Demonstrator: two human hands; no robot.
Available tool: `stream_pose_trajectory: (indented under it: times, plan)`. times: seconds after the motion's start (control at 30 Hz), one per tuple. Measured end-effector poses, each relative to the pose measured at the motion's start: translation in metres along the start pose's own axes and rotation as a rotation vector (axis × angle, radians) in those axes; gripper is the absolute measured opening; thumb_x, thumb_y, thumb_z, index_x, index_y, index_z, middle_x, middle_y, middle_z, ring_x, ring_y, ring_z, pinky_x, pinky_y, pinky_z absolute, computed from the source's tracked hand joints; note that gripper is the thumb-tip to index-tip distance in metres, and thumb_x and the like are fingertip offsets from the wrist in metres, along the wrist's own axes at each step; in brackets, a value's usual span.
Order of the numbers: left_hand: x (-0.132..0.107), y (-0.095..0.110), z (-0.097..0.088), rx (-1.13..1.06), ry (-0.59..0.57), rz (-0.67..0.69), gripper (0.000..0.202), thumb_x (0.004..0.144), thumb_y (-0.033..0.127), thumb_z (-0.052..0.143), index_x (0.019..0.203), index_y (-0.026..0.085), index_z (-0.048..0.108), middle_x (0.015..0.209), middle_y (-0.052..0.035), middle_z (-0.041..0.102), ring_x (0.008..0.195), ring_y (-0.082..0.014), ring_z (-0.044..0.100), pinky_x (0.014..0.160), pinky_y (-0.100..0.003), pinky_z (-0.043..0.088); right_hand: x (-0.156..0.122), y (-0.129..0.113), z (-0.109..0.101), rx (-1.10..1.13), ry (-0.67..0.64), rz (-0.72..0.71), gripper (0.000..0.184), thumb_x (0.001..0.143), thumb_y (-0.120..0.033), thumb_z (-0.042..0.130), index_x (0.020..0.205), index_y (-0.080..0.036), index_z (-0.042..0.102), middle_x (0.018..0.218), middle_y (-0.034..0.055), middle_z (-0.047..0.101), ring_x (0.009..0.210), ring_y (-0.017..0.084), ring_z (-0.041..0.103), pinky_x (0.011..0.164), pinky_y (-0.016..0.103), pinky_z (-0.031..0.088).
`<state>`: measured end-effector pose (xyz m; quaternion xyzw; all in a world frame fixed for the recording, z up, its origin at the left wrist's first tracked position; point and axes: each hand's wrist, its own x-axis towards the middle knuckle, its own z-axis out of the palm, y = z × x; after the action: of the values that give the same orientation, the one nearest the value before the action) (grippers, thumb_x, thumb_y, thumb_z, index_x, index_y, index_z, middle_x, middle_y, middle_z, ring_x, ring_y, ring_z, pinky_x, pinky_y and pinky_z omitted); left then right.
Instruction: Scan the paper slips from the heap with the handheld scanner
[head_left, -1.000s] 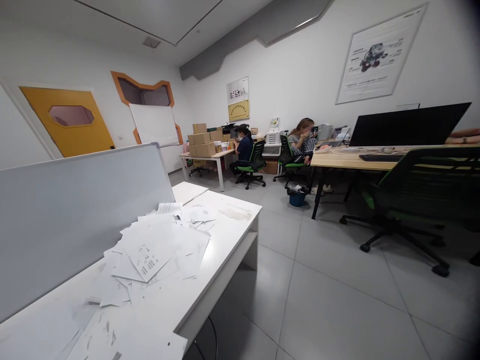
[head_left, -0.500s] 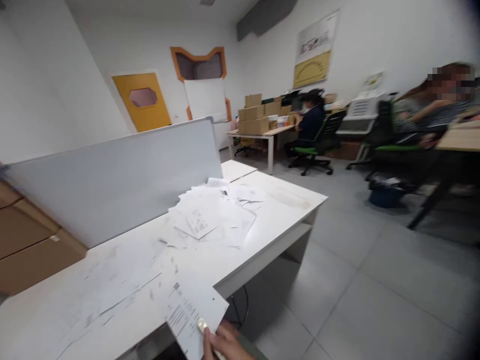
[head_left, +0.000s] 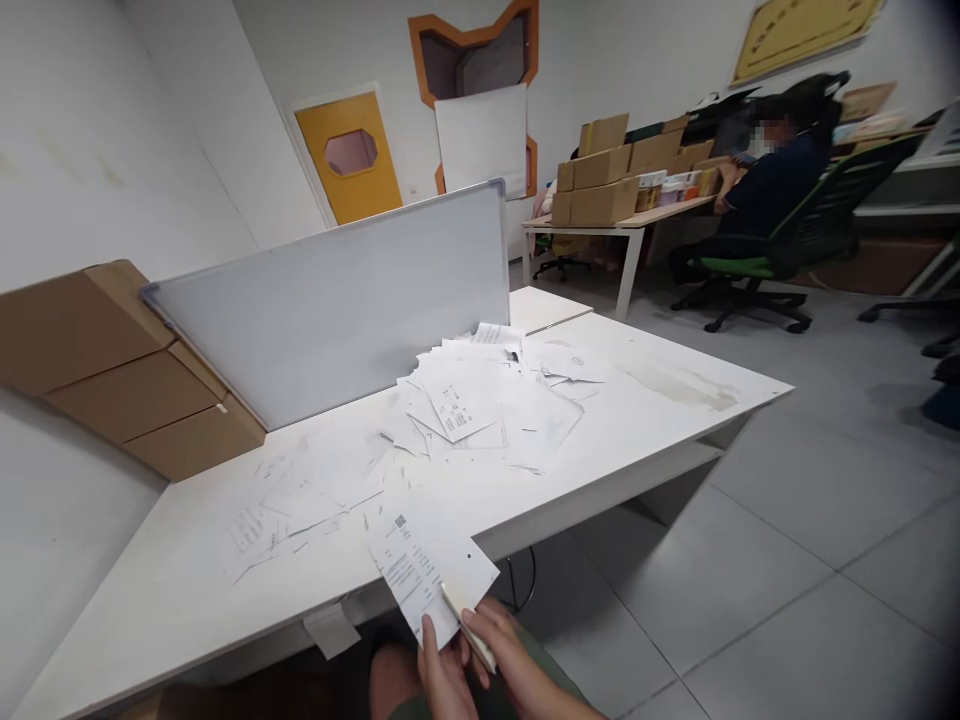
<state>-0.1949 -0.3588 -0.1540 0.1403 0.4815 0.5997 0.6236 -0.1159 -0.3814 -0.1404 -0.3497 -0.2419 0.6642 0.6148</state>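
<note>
White desk (head_left: 660, 385) carries a white divider panel (head_left: 330, 310) with a grey metal frame along its back edge; brown cardboard cartons (head_left: 127, 370) lie flattened just left of the panel, against the wall. Beyond the panel: yellow door (head_left: 349, 155) with an octagonal window, and to its right a white board (head_left: 480, 140) in front of an orange-framed wall opening (head_left: 472, 50). Further right of the panel, a light wooden table (head_left: 675, 208) holds stacked cardboard boxes (head_left: 600, 190), and beside it a co-worker (head_left: 772, 180) in a dark top sits on a green-seated office chair (head_left: 750, 268).
</note>
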Motion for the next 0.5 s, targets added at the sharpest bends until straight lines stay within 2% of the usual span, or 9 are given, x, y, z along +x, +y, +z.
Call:
stream_pose_trajectory:
  times: [0.03, 0.1, 0.17, 0.23, 0.3, 0.37, 0.5]
  plan:
    - [0.001, 0.005, 0.001, -0.038, 0.005, 0.009, 0.046, 0.069, 0.043, 0.072, 0.103, 0.013, 0.066, 0.093, -0.0127, 0.069, 0.083, -0.0230, 0.067, 0.062, -0.025, 0.055, 0.002, 0.000, -0.004, 0.019, -0.002, 0.003, 0.039, 0.078, -0.058, 0.062, 0.075, -0.019, 0.068, 0.061, 0.0030, 0.058, 0.041, 0.011, 0.039, 0.043, 0.025, 0.028]
    - [0.002, 0.014, 0.004, -0.089, 0.040, 0.018, 0.040, 0.069, 0.033, 0.070, 0.104, 0.014, 0.066, 0.103, -0.0136, 0.068, 0.093, -0.0252, 0.066, 0.074, -0.029, 0.056, 0.007, -0.001, -0.013, 0.097, 0.006, 0.018, 0.035, 0.078, -0.052, 0.065, 0.083, -0.018, 0.069, 0.069, 0.0048, 0.063, 0.048, 0.013, 0.051, 0.048, 0.025, 0.038]
    - [0.002, 0.017, 0.006, -0.106, 0.065, 0.006, 0.037, 0.067, 0.027, 0.069, 0.102, 0.013, 0.066, 0.103, -0.0144, 0.068, 0.092, -0.0260, 0.066, 0.074, -0.031, 0.057, 0.013, -0.005, -0.022, 0.180, 0.035, 0.046, 0.037, 0.075, -0.047, 0.070, 0.097, -0.017, 0.068, 0.084, 0.0073, 0.067, 0.068, 0.018, 0.063, 0.062, 0.028, 0.048]
    - [0.003, 0.016, 0.004, -0.110, 0.056, -0.006, 0.033, 0.066, 0.025, 0.069, 0.096, 0.013, 0.067, 0.101, -0.0149, 0.068, 0.091, -0.0261, 0.066, 0.074, -0.031, 0.057, 0.019, -0.010, -0.028, 0.215, 0.032, 0.091, 0.047, 0.072, -0.042, 0.075, 0.110, -0.016, 0.065, 0.096, 0.0092, 0.069, 0.084, 0.022, 0.066, 0.073, 0.031, 0.052]
    - [0.007, 0.012, -0.003, -0.088, 0.047, -0.009, 0.031, 0.063, 0.025, 0.070, 0.091, 0.013, 0.067, 0.098, -0.0148, 0.069, 0.090, -0.0266, 0.067, 0.074, -0.032, 0.058, 0.023, -0.014, -0.032, 0.214, -0.011, 0.115, 0.050, 0.070, -0.038, 0.077, 0.112, -0.015, 0.064, 0.102, 0.0104, 0.069, 0.089, 0.023, 0.066, 0.076, 0.032, 0.053]
    - [0.014, 0.007, -0.016, -0.034, 0.072, -0.001, 0.032, 0.060, 0.026, 0.071, 0.089, 0.014, 0.067, 0.095, -0.0147, 0.069, 0.089, -0.0288, 0.066, 0.073, -0.035, 0.058, 0.025, -0.018, -0.033, 0.211, -0.041, 0.109, 0.051, 0.067, -0.033, 0.079, 0.113, -0.016, 0.064, 0.106, 0.0100, 0.068, 0.088, 0.022, 0.067, 0.072, 0.030, 0.054]
    - [0.024, -0.008, -0.054, 0.185, 0.161, 0.101, 0.036, 0.053, 0.039, 0.077, 0.080, 0.017, 0.067, 0.100, -0.0148, 0.067, 0.101, -0.0364, 0.062, 0.080, -0.043, 0.057, 0.032, -0.017, -0.029, 0.158, -0.034, 0.171, 0.060, 0.061, -0.028, 0.082, 0.117, -0.020, 0.062, 0.105, 0.0091, 0.068, 0.072, 0.017, 0.066, 0.052, 0.022, 0.052]
